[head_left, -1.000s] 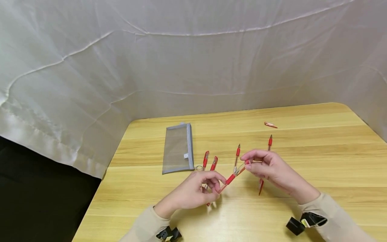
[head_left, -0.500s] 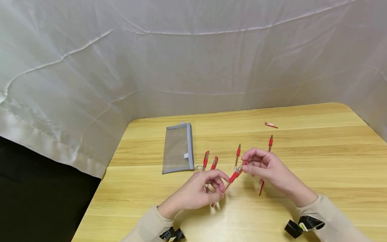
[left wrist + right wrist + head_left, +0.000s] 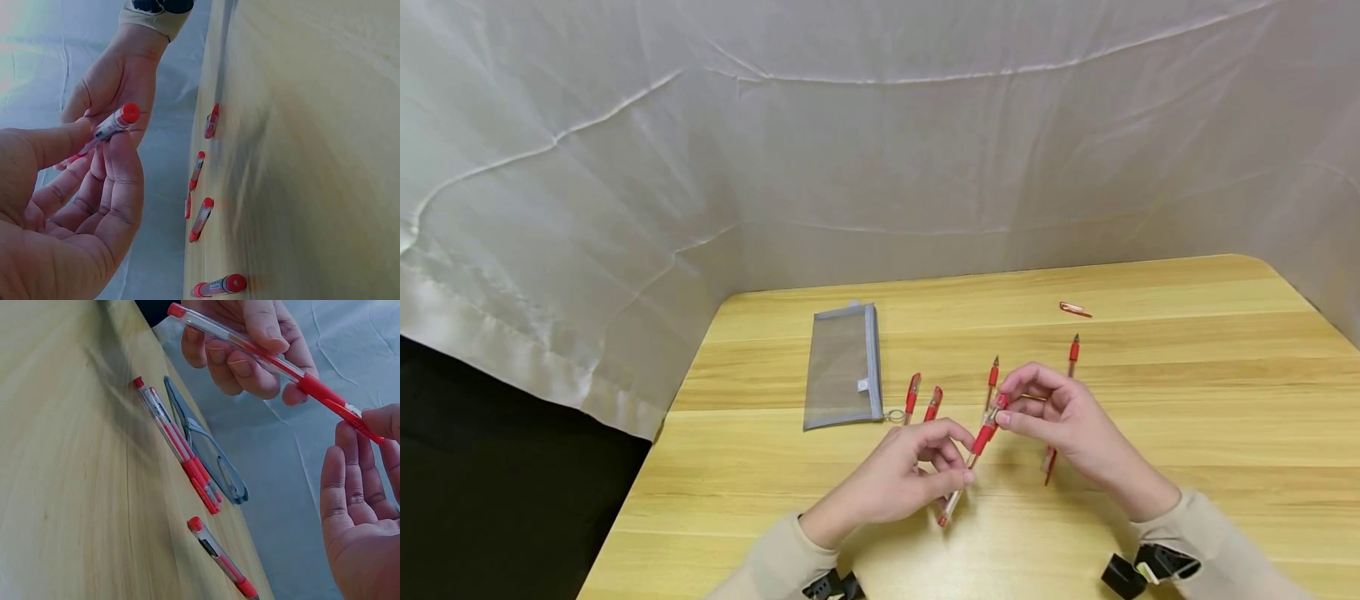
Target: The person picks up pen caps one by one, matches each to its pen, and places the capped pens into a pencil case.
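My left hand (image 3: 917, 475) pinches the clear barrel of a red gel pen (image 3: 319, 390) between thumb and fingers, above the table. At the pen's tip end, my right hand (image 3: 1060, 417) pinches the clear pen cap with its red clip (image 3: 359, 423); the cap sits over the tip, partly hidden by the fingers. An uncapped red pen (image 3: 992, 377) lies behind the hands, and another uncapped pen (image 3: 1073, 350) lies partly hidden beyond the right hand. A loose cap (image 3: 1049, 462) rests below that hand.
Two capped red pens (image 3: 181, 447) lie side by side, partly behind the left hand in the head view. Left of them is a grey mesh zip pouch (image 3: 838, 367). Another loose cap (image 3: 1076, 309) lies near the table's far edge. Pale cloth (image 3: 880, 167) hangs behind the table.
The hands have drawn closer together, and the pen's tip has gone into the cap. The held pen is angled more steeply in the head view, its rear end now showing below the left hand.
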Tool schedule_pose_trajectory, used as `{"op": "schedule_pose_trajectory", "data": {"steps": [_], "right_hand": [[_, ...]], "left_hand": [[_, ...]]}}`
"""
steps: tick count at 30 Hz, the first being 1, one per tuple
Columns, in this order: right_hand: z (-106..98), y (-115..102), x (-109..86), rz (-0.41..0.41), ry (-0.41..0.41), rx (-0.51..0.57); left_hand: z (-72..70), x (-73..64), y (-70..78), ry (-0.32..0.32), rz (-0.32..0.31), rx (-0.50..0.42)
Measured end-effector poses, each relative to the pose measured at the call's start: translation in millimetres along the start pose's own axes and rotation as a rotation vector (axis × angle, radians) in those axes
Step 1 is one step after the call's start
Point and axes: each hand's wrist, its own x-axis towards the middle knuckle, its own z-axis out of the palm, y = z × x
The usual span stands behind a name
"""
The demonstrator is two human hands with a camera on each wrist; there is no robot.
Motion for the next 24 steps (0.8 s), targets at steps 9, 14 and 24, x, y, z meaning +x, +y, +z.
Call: {"op": "schedule_pose_trajectory", "data": {"steps": [9,14,24], "right_hand": [[4.3,-1.2,-1.0,-0.01,0.009,-0.038],[5.4,-2.8,-1.7,-0.01,0.005,-0.068],[8.0,-7.0,-1.6,-0.021,-0.038,-0.086]], "left_hand": [[7.1,0.4,-0.4,0.012,-0.02,-0.011],[10.1,0.6,-2.4,0.016,0.002,0.006],[12.6,-1.6,-0.2,0.021,-0.019,-0.033]]}}
